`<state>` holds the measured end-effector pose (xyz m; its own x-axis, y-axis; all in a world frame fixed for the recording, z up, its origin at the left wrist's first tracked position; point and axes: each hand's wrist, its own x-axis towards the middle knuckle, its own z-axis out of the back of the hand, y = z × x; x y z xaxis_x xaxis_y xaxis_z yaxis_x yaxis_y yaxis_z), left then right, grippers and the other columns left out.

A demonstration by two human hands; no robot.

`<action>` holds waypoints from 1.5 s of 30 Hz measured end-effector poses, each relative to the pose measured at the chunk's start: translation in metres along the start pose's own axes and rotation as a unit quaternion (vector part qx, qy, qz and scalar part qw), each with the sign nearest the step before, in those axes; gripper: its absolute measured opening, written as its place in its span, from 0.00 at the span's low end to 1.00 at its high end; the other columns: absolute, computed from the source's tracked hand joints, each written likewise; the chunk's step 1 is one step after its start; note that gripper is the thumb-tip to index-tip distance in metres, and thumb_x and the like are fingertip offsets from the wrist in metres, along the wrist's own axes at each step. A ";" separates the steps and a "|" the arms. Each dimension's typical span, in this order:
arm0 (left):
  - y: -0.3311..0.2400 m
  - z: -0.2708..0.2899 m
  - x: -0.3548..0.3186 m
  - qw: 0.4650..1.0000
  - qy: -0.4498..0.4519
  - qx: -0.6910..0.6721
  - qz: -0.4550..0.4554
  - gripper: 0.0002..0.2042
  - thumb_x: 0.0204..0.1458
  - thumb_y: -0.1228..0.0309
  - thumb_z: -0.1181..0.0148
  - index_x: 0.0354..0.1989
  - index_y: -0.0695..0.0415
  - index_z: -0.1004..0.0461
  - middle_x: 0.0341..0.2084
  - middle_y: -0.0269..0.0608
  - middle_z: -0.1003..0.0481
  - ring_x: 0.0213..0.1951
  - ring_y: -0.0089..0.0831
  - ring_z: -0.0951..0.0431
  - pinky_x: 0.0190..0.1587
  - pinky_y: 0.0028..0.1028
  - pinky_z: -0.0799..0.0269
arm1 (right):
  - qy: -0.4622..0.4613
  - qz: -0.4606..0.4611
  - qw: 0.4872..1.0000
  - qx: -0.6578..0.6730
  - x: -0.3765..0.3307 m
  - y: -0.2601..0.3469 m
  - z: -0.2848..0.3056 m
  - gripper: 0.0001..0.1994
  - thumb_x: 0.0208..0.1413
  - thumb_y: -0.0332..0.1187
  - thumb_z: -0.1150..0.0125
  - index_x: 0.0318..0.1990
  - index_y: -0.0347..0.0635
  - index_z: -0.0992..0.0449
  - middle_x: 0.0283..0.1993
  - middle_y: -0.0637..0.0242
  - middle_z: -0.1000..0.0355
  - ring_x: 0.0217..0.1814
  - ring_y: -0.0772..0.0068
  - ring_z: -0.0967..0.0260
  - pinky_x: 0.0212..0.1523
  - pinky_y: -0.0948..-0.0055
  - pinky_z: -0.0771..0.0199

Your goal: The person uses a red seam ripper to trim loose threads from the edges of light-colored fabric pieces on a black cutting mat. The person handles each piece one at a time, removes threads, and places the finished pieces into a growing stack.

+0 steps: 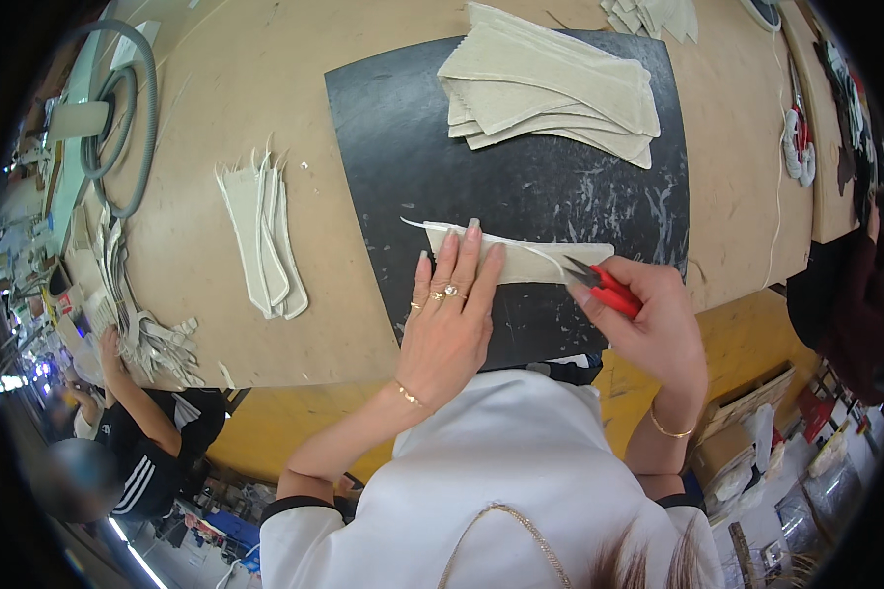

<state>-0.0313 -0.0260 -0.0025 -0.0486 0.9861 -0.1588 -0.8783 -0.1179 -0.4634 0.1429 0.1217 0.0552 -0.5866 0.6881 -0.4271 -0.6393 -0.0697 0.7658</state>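
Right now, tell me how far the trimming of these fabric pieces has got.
Possibly done: a small pile of fabric strips lies left of the black mat. In hand: the left hand presses one fabric piece flat while the right hand holds red snips at its loose thread. Seemingly left: the stack of fabric pieces on the mat.

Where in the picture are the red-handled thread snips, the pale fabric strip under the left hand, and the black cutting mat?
Red-handled thread snips (607,287): head view, on the red handle.
Pale fabric strip (545,261): head view, on its bare right part.
Black cutting mat (521,187): head view, on a bare middle patch.
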 end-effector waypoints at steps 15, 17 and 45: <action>-0.003 -0.009 0.005 0.995 -0.071 -0.061 0.033 0.30 0.51 0.82 0.50 0.67 0.61 0.41 0.68 0.51 0.42 0.70 0.48 0.44 0.70 0.52 0.57 | -0.023 -0.137 0.988 0.067 -0.028 -0.048 0.023 0.14 0.56 0.31 0.33 0.24 0.34 0.30 0.18 0.75 0.47 0.22 0.84 0.53 0.22 0.77 0.50; -0.005 -0.010 0.006 0.992 -0.086 -0.078 0.048 0.31 0.51 0.82 0.51 0.68 0.62 0.41 0.67 0.51 0.40 0.70 0.47 0.43 0.71 0.52 0.59 | -0.040 -0.156 0.983 0.087 -0.032 -0.060 0.026 0.15 0.57 0.31 0.33 0.24 0.34 0.31 0.18 0.77 0.47 0.23 0.84 0.53 0.22 0.77 0.50; -0.024 -0.026 0.010 0.993 -0.056 0.091 0.054 0.36 0.51 0.87 0.52 0.66 0.34 0.36 0.71 0.59 0.51 0.71 0.61 0.52 0.67 0.64 0.67 | -0.013 -0.149 0.985 0.083 -0.035 -0.083 0.057 0.11 0.58 0.30 0.35 0.29 0.33 0.28 0.22 0.78 0.39 0.25 0.87 0.47 0.26 0.81 0.45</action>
<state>0.0023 -0.0163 -0.0159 -0.1905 0.9770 -0.0955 -0.9363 -0.2100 -0.2815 0.2447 0.1444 0.0343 -0.3710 0.6789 -0.6336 -0.6891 0.2561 0.6779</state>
